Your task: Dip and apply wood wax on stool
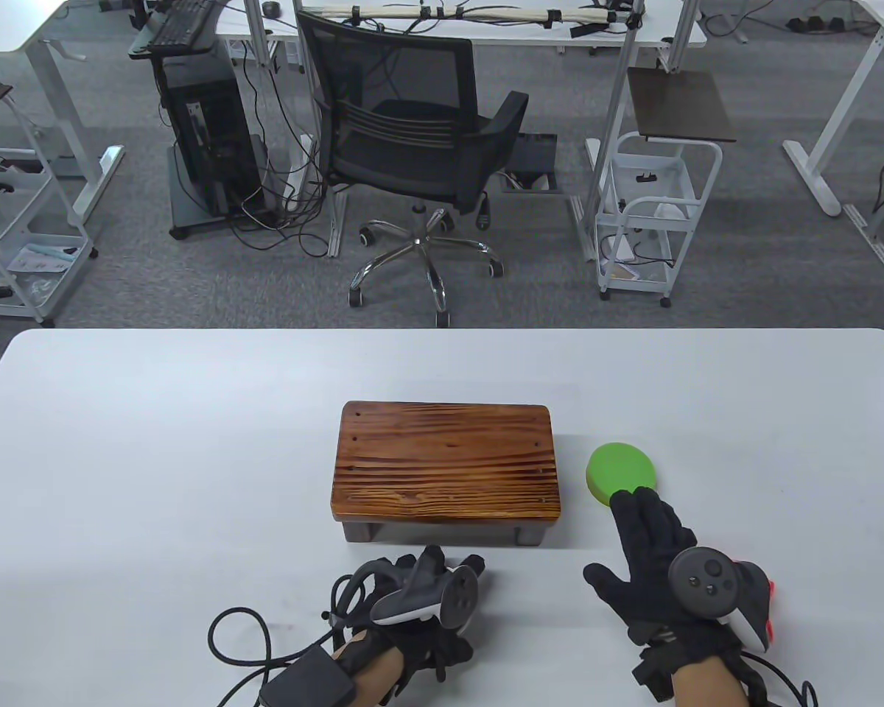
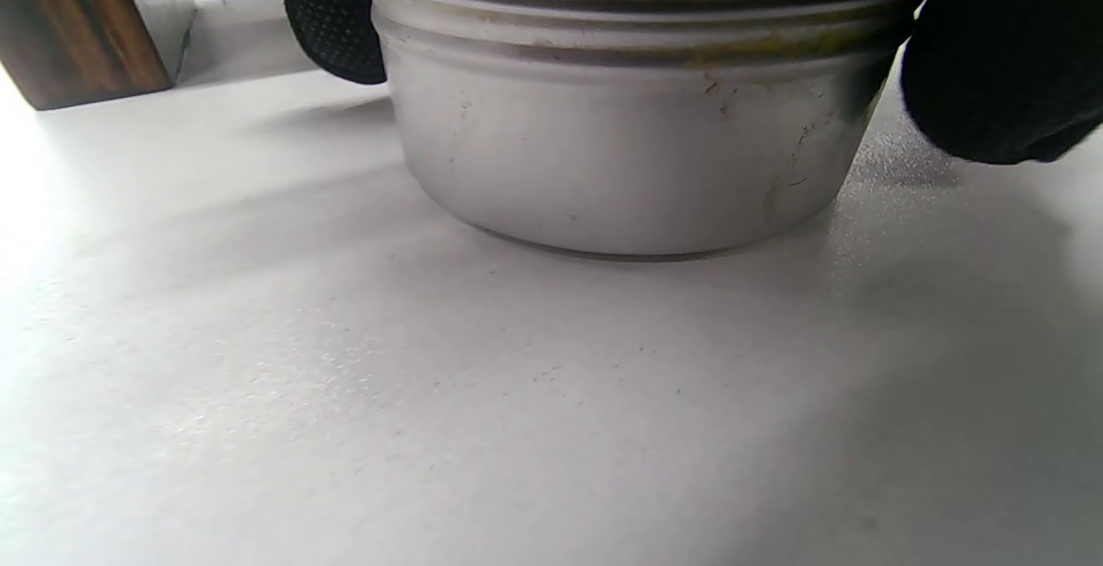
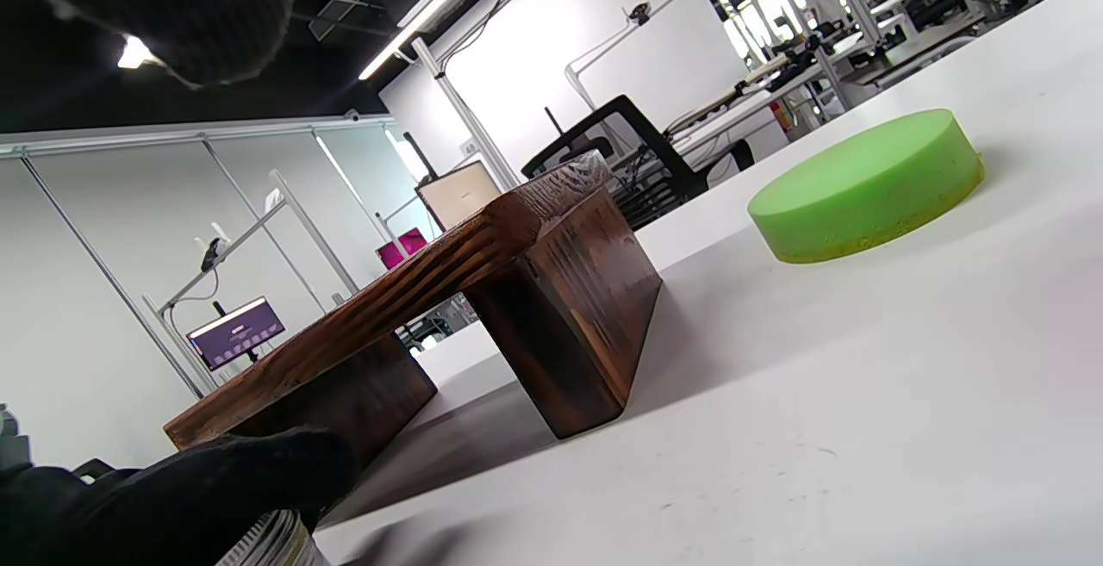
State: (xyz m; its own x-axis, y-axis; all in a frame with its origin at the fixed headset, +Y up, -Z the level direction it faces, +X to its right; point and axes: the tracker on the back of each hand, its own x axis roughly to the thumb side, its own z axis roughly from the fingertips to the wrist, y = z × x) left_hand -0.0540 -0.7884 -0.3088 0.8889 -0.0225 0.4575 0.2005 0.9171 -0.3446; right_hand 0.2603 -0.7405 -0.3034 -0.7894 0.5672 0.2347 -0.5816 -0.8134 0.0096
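Table scene with wooden stool (image 1: 446, 464) at centre. The left hand (image 1: 420, 596) lies just before the stool's near edge; its fingers (image 2: 332, 19) curl round a metal wax tin (image 2: 629, 109) standing on the white table (image 1: 155, 456). From above the tin is hidden under hand and tracker, and its top is cut off in the left wrist view. The right hand (image 1: 652, 560) lies spread and flat, fingers straight, fingertips at the near rim of the green sponge pad (image 1: 622, 473), beside the stool; contact cannot be made out.
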